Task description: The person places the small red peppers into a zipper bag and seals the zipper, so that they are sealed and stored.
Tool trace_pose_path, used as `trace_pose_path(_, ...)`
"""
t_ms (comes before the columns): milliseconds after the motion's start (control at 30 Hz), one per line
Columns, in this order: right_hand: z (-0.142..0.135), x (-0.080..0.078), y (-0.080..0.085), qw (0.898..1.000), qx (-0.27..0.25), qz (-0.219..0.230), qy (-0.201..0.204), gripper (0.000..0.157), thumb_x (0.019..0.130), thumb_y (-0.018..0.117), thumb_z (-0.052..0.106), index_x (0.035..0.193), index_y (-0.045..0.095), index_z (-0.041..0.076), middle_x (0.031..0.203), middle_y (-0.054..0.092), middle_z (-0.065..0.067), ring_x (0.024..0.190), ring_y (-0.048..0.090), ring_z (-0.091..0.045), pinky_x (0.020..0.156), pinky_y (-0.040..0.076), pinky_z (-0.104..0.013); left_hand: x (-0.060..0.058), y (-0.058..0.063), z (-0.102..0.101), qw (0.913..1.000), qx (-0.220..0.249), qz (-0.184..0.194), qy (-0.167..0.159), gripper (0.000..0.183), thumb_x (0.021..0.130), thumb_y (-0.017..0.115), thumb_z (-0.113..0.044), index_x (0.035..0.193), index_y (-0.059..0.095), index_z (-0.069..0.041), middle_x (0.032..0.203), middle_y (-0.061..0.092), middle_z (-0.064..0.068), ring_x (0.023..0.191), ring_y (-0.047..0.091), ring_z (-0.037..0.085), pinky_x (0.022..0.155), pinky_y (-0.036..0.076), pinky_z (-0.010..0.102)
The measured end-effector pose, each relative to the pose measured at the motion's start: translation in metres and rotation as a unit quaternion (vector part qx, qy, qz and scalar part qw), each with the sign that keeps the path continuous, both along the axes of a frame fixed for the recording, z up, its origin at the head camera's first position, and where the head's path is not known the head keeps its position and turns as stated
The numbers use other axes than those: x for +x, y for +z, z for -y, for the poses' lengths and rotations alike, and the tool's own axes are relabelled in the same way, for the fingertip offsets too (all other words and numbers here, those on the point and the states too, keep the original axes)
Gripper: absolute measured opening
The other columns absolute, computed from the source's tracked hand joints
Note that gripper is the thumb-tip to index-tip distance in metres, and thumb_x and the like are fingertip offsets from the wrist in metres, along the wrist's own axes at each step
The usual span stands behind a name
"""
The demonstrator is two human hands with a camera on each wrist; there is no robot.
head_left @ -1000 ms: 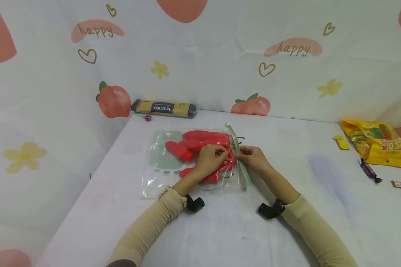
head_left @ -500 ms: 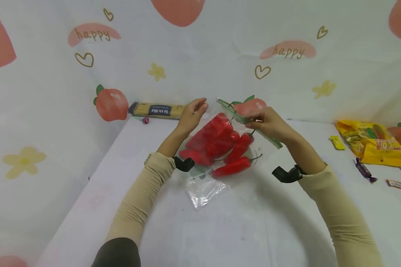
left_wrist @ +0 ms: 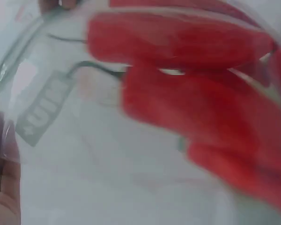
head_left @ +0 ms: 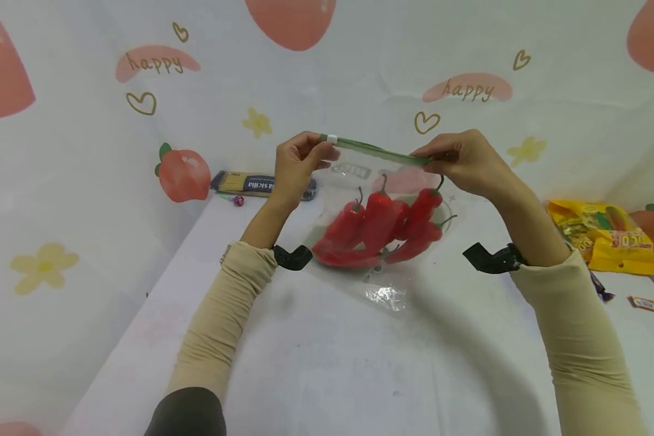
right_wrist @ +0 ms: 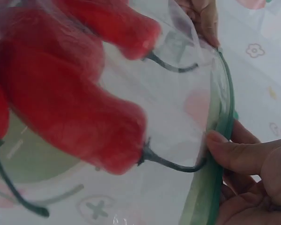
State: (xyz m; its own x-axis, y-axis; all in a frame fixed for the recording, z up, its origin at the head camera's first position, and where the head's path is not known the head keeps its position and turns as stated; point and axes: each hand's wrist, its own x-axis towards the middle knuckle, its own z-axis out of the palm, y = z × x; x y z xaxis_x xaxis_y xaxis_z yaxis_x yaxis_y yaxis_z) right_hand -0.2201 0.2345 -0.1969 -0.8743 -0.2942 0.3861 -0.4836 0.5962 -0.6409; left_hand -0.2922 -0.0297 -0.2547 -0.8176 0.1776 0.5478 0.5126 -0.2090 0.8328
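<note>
A clear zip bag (head_left: 381, 266) hangs upright from both hands, its green zip strip (head_left: 378, 149) along the top. Several red peppers (head_left: 378, 215) with dark green stems lie inside, toward the bag's lower half. My left hand (head_left: 297, 166) pinches the strip's left end, right by the white slider (head_left: 332, 138). At the strip's right part, my right hand (head_left: 463, 160) pinches it between thumb and fingers; the right wrist view shows the thumb (right_wrist: 234, 154) pressed on the green band. In the left wrist view, red peppers (left_wrist: 192, 103) fill much of the frame through the plastic.
Behind the left hand, a spaghetti pack (head_left: 251, 183) lies at the table's back left with a lollipop (head_left: 238, 200) before it. A yellow candy bag (head_left: 621, 242), a purple-wrapped sweet (head_left: 601, 287) and an orange-wrapped one (head_left: 645, 303) lie at right. A printed cloth wall backs the table.
The bag has been raised from lying on the table to hanging upright. The left hand left the bag, then took its strip's left end; the right hand rose with the strip.
</note>
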Motion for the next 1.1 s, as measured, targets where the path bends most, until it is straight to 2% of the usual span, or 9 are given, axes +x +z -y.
trace_pose_path(100, -0.001, 0.003, 0.017, 1.0, -0.012, -0.017, -0.004, 0.021, 0.081, 0.062, -0.008, 0.1, 0.069, -0.004, 0.082, 0.064, 0.022, 0.071, 0.059, 0.002, 0.063, 0.048, -0.006, 0.006, 0.017, 0.002, 0.9994, 0.03, -0.016, -0.002, 0.005, 0.085, 0.061, -0.004, 0.087, 0.066, -0.002, 0.074, 0.07, -0.006, 0.071, 0.068, 0.009, 0.068, 0.057, 0.024)
trace_pose_path(200, 0.001, 0.01, 0.036, 0.998, -0.006, -0.063, -0.01, 0.021, 0.08, 0.063, -0.008, 0.099, 0.07, -0.003, 0.087, 0.064, 0.021, 0.076, 0.059, 0.002, 0.062, 0.047, -0.005, 0.013, 0.031, 0.003, 0.9977, 0.059, -0.031, -0.004, 0.006, 0.084, 0.062, -0.002, 0.086, 0.067, -0.001, 0.073, 0.071, -0.003, 0.068, 0.068, 0.012, 0.065, 0.057, 0.024)
trace_pose_path(333, 0.007, 0.02, 0.057, 0.995, -0.03, -0.1, -0.01, 0.022, 0.079, 0.064, -0.008, 0.099, 0.07, -0.002, 0.092, 0.067, 0.015, 0.086, 0.06, -0.003, 0.069, 0.048, -0.005, 0.02, 0.044, 0.006, 0.9938, 0.098, -0.053, 0.002, 0.006, 0.084, 0.061, 0.0, 0.085, 0.067, -0.001, 0.072, 0.071, -0.001, 0.067, 0.069, 0.014, 0.064, 0.057, 0.024)
trace_pose_path(367, 0.009, 0.022, 0.06, 0.995, -0.042, -0.094, -0.013, 0.022, 0.079, 0.064, -0.008, 0.099, 0.07, -0.001, 0.093, 0.067, 0.015, 0.089, 0.061, -0.004, 0.072, 0.049, -0.006, 0.021, 0.045, 0.007, 0.993, 0.105, -0.054, 0.003, 0.006, 0.084, 0.061, 0.0, 0.085, 0.067, 0.0, 0.072, 0.071, 0.0, 0.067, 0.069, 0.014, 0.064, 0.057, 0.024)
trace_pose_path(433, 0.011, 0.022, 0.061, 0.995, -0.054, -0.087, -0.022, 0.021, 0.08, 0.064, -0.007, 0.099, 0.07, -0.001, 0.095, 0.067, 0.014, 0.089, 0.061, -0.004, 0.073, 0.048, -0.006, 0.022, 0.045, 0.008, 0.9925, 0.109, -0.054, 0.005, 0.006, 0.084, 0.061, 0.0, 0.085, 0.067, 0.0, 0.072, 0.071, 0.0, 0.067, 0.069, 0.014, 0.064, 0.057, 0.023)
trace_pose_path(633, 0.012, 0.007, 0.039, 0.991, -0.002, -0.119, -0.068, 0.02, 0.081, 0.063, -0.005, 0.097, 0.072, 0.002, 0.085, 0.062, 0.025, 0.074, 0.055, 0.003, 0.064, 0.043, -0.008, 0.021, 0.029, 0.008, 0.9957, 0.075, -0.054, 0.006, 0.012, 0.087, 0.058, -0.001, 0.09, 0.066, 0.007, 0.073, 0.071, -0.004, 0.069, 0.069, 0.011, 0.063, 0.056, 0.02)
trace_pose_path(733, 0.021, 0.002, 0.033, 0.989, -0.013, -0.138, -0.056, 0.02, 0.08, 0.065, -0.002, 0.1, 0.071, 0.002, 0.088, 0.066, 0.017, 0.08, 0.057, 0.006, 0.069, 0.045, -0.009, 0.021, 0.025, 0.007, 0.9952, 0.075, -0.06, 0.019, 0.013, 0.087, 0.059, -0.003, 0.091, 0.066, 0.007, 0.073, 0.071, -0.004, 0.069, 0.069, 0.012, 0.064, 0.056, 0.021)
trace_pose_path(900, 0.053, 0.001, 0.034, 0.984, -0.018, -0.17, -0.041, 0.024, 0.079, 0.071, 0.012, 0.102, 0.071, 0.008, 0.097, 0.07, -0.002, 0.084, 0.058, 0.007, 0.075, 0.044, -0.013, 0.023, 0.027, 0.004, 0.9932, 0.063, -0.09, 0.041, 0.014, 0.087, 0.06, -0.004, 0.092, 0.065, 0.008, 0.075, 0.07, -0.004, 0.07, 0.069, 0.012, 0.066, 0.057, 0.025)
trace_pose_path(1100, 0.09, -0.003, 0.034, 0.986, -0.023, -0.163, -0.002, 0.027, 0.079, 0.071, 0.016, 0.105, 0.069, 0.006, 0.106, 0.066, -0.007, 0.092, 0.058, -0.009, 0.08, 0.046, -0.018, 0.027, 0.027, -0.004, 0.9921, 0.051, -0.103, 0.051, 0.015, 0.086, 0.061, -0.004, 0.091, 0.064, 0.01, 0.076, 0.071, 0.0, 0.071, 0.068, 0.011, 0.066, 0.057, 0.027)
